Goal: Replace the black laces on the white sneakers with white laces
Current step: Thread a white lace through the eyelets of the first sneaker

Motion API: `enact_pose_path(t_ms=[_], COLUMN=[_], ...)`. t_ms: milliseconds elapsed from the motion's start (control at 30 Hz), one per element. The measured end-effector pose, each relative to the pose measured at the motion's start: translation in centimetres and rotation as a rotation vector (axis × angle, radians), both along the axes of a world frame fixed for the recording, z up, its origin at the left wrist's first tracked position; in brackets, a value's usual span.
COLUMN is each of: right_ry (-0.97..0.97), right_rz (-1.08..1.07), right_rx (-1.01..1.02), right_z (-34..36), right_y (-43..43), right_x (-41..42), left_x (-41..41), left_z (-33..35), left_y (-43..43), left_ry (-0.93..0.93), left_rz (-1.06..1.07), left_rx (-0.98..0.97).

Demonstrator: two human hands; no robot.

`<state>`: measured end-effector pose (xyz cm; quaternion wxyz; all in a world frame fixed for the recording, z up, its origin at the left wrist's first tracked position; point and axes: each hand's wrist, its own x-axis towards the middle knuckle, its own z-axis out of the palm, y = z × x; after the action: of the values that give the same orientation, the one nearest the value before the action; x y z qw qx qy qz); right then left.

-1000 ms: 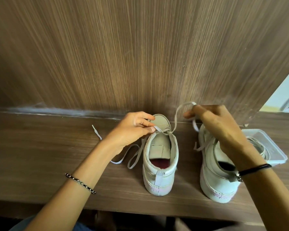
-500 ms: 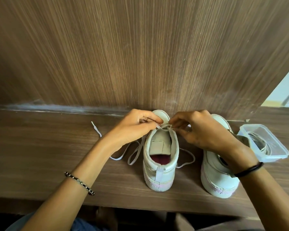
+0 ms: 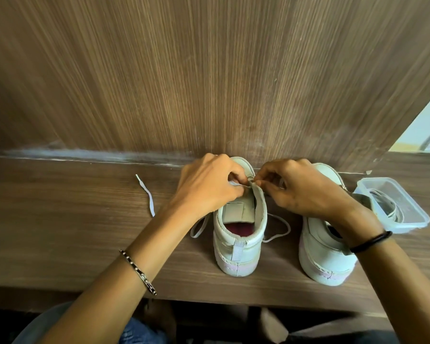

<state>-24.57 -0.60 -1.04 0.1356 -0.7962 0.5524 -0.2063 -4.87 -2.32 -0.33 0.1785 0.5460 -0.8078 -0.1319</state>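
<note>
Left hand [image 3: 209, 192] and right hand [image 3: 305, 192] pinching white lace [image 3: 149, 203] atop sneaker [image 3: 236, 254], toe near wall panel [image 3: 209, 83], wooden shelf [image 3: 60, 219] stretching leftward, tub [image 3: 407, 225] rightward.

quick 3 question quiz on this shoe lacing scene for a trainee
1. True or false: the left hand and right hand both pinch the lace at the top of the left sneaker.
2. Where does the tub stand? A) right of the right sneaker B) between the sneakers C) left of the left hand
3. What colour is the left sneaker's insole?
Key: 1 true; 2 A; 3 red.
</note>
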Motion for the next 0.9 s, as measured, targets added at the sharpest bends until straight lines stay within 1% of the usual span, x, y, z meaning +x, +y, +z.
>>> enact_pose_path(t_ms=[133,267,400,467,500,533,600,633,733,767,833,900], right_ry=[0.03,0.001,0.003,0.029,0.035,0.035,-0.006,-0.092,-0.496,-0.564,-0.602,-0.597], right_rz=[0.001,0.032,0.065,0.042,0.008,-0.032,-0.114,-0.16,-0.275,-0.302,-0.325,-0.308], right_rx=[0.029,0.05,-0.016,-0.052,-0.038,0.003,0.151,0.254,0.568,0.636,0.718,0.74], right_z=[-0.1,0.2,0.1,-0.1,-0.1,-0.1,0.1,0.3,0.6,0.7,0.7,0.6], right_y=[-0.1,0.1,0.2,0.3,0.3,0.3,0.2,0.3,0.3,0.2,0.1,-0.2], right_x=[-0.1,-0.2,-0.2,0.1,0.3,0.5,0.9,1.2,2.3,2.6,2.8,2.8], left_x=[0.0,-0.2,0.0,-0.1,-0.3,-0.5,-1.2,-1.4,-2.1,-2.3,-2.6,-2.6], left_z=[-0.7,-1.4,-2.1,-2.3,-2.4,-2.4,-2.5,-2.4,-2.1,-1.9,-1.5,-1.6], left_y=[0.1,-0.2,-0.8,-0.8,-0.6,-0.5,-0.3,-0.2,-0.2,-0.2,-0.1,-0.2], left_ry=[-0.031,-0.018,0.01,0.04,0.07,0.12,0.252,0.307,0.416,0.434,0.456,0.472], left_rz=[-0.004,-0.053,-0.133,-0.151,-0.136,-0.098,0.005,0.057,0.185,0.217,0.269,0.3], left_rx=[-0.072,-0.017,0.009,0.004,0.013,0.037,0.133,0.193,0.362,0.402,0.461,0.492])
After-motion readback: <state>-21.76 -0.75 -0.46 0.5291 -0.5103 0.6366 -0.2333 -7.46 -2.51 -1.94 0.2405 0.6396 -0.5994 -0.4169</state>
